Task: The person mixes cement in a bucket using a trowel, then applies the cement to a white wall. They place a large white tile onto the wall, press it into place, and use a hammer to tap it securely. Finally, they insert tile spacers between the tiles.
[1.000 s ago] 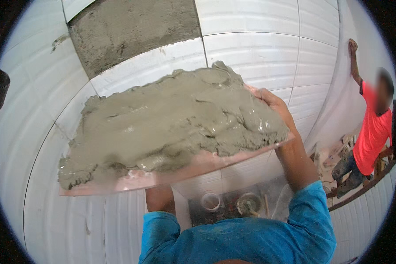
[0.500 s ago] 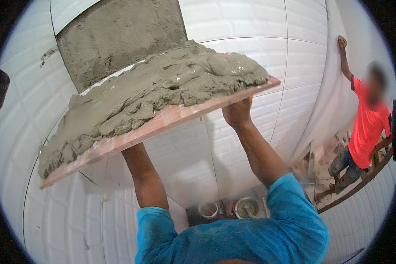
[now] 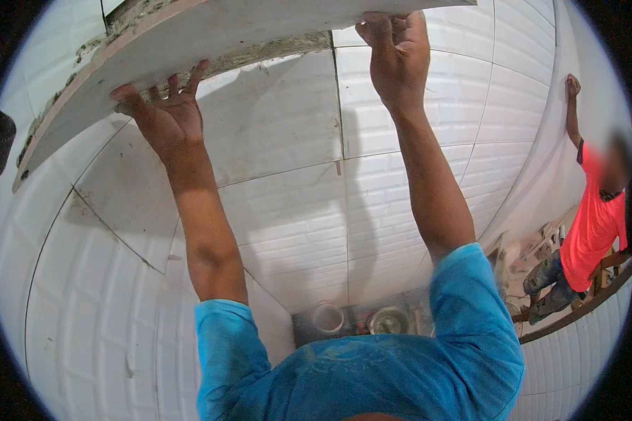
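Both my arms reach up to a large wall tile point(image 3: 253, 34), its smooth pale face turned toward me. The mortar on its back is now mostly out of sight. Fingers spread, my left hand point(image 3: 168, 116) pushes against the tile's left part. My right hand point(image 3: 402, 59) bears it near the right end, fingers bent against its face. Between the tile and the tiled wall a strip of rough grey mortar point(image 3: 277, 50) shows. The tile's top runs beyond the upper edge of the picture.
White tiles point(image 3: 281, 203) cover the wall below. Far beneath stand a white bucket point(image 3: 328, 318) and a round container point(image 3: 389, 321). On the right, a person in a bright red shirt point(image 3: 590, 238) leans one hand on the wall, beside a wooden rail point(image 3: 579, 316).
The tile has risen and tipped toward the wall, so its mortar-covered back has turned away and its smooth face shows. Both my hands have gone up with it.
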`<state>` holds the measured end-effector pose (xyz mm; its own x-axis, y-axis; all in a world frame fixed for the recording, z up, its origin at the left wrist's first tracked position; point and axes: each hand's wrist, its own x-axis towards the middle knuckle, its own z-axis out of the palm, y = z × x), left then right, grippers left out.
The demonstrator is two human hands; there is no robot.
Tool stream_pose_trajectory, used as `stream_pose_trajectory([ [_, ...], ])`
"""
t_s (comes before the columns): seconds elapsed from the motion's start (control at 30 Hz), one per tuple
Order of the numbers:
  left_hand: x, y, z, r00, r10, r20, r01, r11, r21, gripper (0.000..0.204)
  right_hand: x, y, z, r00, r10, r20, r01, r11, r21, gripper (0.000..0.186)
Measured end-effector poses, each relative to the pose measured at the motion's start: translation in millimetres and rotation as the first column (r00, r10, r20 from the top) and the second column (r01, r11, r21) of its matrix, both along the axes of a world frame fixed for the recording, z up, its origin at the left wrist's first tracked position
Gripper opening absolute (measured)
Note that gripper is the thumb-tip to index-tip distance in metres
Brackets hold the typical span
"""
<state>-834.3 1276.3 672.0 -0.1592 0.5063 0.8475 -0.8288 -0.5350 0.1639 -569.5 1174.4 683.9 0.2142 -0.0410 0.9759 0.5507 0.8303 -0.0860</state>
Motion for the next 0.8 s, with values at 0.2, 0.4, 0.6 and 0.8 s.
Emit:
stream_pose_trajectory([
  [0.2, -3, 10, 2, 1.000, -0.009, 0.002, 0.009, 0.998, -0.065, 0.103, -7, 4, 1, 0.998, 0.007, -0.062, -0.011, 0.998, -0.067, 0.062],
  [0.4, -2, 20, -3, 0.995, 0.097, -0.034, -0.101, 0.985, -0.144, 0.111, -9, 5, 5, 0.992, -0.116, -0.053, 0.105, 0.979, -0.173, 0.058],
  [0.6, -11, 39, -1, 0.991, 0.120, -0.062, -0.131, 0.967, -0.217, 0.117, -14, 12, 0, 0.976, -0.217, -0.036, 0.209, 0.967, -0.147, 0.058],
  [0.8, -15, 45, 5, 0.999, 0.026, -0.044, -0.038, 0.954, -0.297, 0.114, -13, 20, 3, 0.952, -0.306, -0.016, 0.296, 0.932, -0.210, 0.060],
])
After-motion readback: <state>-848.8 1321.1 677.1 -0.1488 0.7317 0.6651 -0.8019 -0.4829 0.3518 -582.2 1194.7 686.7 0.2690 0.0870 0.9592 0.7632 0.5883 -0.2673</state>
